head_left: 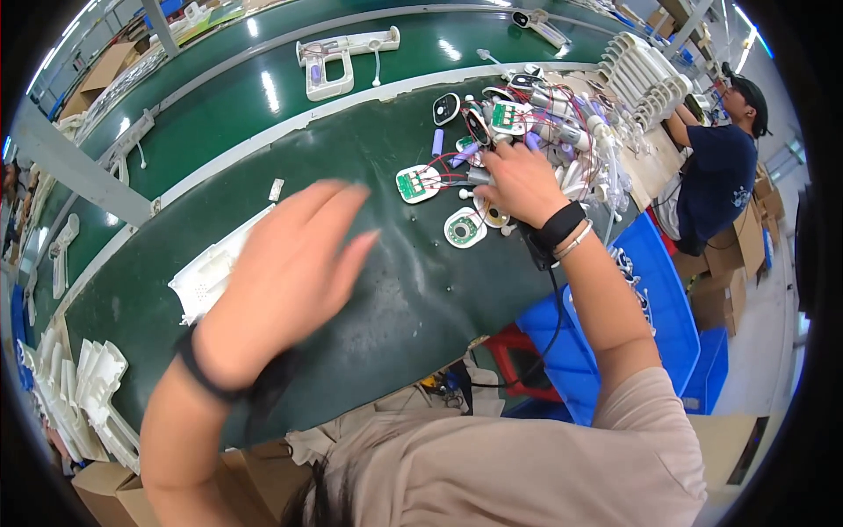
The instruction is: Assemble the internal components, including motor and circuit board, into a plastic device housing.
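Observation:
My left hand (294,255), blurred by motion, is over the left part of the bench with fingers stretched and thumb apart, holding nothing. Partly hidden beneath it lies a white plastic housing half (211,272). At the near side of a parts pile, my right hand (524,184) has its fingers curled around a wired grey cylinder (479,176); the fingertips are partly hidden. Red wires run beside it to a green circuit board in a white oval cover (418,183). Nearer me is a round-centred board in another white cover (464,227). A purple battery cell (437,142) lies by the pile.
A green conveyor (219,79) runs beyond the bench, carrying a white handheld device body (338,61). White shells (97,386) stack at left. Blue bins (606,351) and a red stool (518,360) stand at right. A co-worker (720,167) sits at far right.

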`<action>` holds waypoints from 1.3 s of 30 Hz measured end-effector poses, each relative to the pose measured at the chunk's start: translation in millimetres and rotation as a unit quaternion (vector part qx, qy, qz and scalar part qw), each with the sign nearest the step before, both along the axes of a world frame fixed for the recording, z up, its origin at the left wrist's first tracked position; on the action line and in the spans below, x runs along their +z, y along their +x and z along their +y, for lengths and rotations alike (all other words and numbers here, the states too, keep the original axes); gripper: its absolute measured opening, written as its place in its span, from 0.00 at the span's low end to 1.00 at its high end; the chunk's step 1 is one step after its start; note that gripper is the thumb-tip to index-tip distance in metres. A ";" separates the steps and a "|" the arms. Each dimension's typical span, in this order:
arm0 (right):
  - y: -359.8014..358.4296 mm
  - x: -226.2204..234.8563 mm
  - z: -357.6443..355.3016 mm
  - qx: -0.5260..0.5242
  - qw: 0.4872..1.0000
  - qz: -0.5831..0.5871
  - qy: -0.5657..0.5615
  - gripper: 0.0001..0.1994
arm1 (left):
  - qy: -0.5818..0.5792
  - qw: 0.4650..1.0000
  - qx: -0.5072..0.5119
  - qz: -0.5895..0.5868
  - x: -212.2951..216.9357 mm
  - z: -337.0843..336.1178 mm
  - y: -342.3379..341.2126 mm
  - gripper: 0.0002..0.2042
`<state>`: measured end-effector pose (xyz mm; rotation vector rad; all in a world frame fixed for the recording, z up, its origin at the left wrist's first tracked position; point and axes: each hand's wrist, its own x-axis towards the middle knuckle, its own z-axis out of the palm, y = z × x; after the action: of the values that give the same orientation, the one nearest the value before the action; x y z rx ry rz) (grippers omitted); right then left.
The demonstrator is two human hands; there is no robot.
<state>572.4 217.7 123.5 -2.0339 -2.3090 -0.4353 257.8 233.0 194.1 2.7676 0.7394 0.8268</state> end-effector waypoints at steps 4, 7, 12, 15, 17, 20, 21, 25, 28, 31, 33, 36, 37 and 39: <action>-6.6 -11.9 -5.2 0.014 1.000 0.016 -0.013 0.17 | -0.075 0.988 0.107 0.084 -89.4 68.9 86.5 0.20; -4.8 -12.1 -19.8 0.034 0.996 0.046 0.065 0.16 | 0.106 0.993 0.041 0.026 -121.0 81.4 105.5 0.22; -8.2 5.1 -52.1 0.046 0.923 0.364 0.113 0.18 | -0.206 0.978 0.011 -0.023 -58.4 57.1 98.0 0.12; -23.2 69.5 -62.4 0.113 0.891 0.429 0.096 0.17 | -0.148 0.983 -0.056 -0.091 15.0 41.7 66.7 0.15; -33.7 88.3 -63.6 0.160 0.844 0.510 0.049 0.17 | -0.111 0.982 -0.089 -0.123 49.5 37.0 50.3 0.18; -52.0 82.2 -41.0 0.119 0.855 0.503 -0.043 0.17 | -0.180 0.978 -0.083 -0.066 80.9 37.1 26.1 0.18; -58.0 84.9 -42.1 0.123 0.835 0.532 -0.069 0.16 | -0.174 0.976 -0.113 -0.073 85.5 36.3 21.2 0.18; -104.3 87.2 -35.0 0.281 0.650 0.694 -0.130 0.21 | -0.355 0.925 -0.118 -0.061 109.2 23.5 -15.4 0.18; -131.5 74.4 -14.4 0.347 0.558 0.729 -0.191 0.20 | -0.331 0.939 -0.067 -0.059 118.6 21.9 -35.0 0.19; -146.4 77.6 -18.9 0.324 0.422 0.800 -0.278 0.16 | -0.346 0.937 -0.027 -0.039 121.2 19.2 -62.7 0.18; -157.2 82.6 -25.2 0.277 0.521 0.763 -0.265 0.17 | -0.312 0.950 -0.018 0.010 121.5 16.2 -77.5 0.16; -180.0 73.6 -24.9 0.284 0.509 0.774 -0.249 0.16 | -0.298 0.954 0.012 0.035 124.6 10.5 -88.6 0.16; -184.1 70.0 -23.7 0.300 0.459 0.796 -0.257 0.15 | -0.301 0.953 0.005 0.038 124.6 10.8 -91.0 0.16; -188.1 65.9 -22.4 0.312 0.434 0.804 -0.260 0.15 | -0.298 0.952 0.006 0.063 128.4 8.1 -93.8 0.16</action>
<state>384.3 195.3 189.4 -0.4140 -1.3426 1.6213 163.9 241.1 322.5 2.2792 0.8573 0.3439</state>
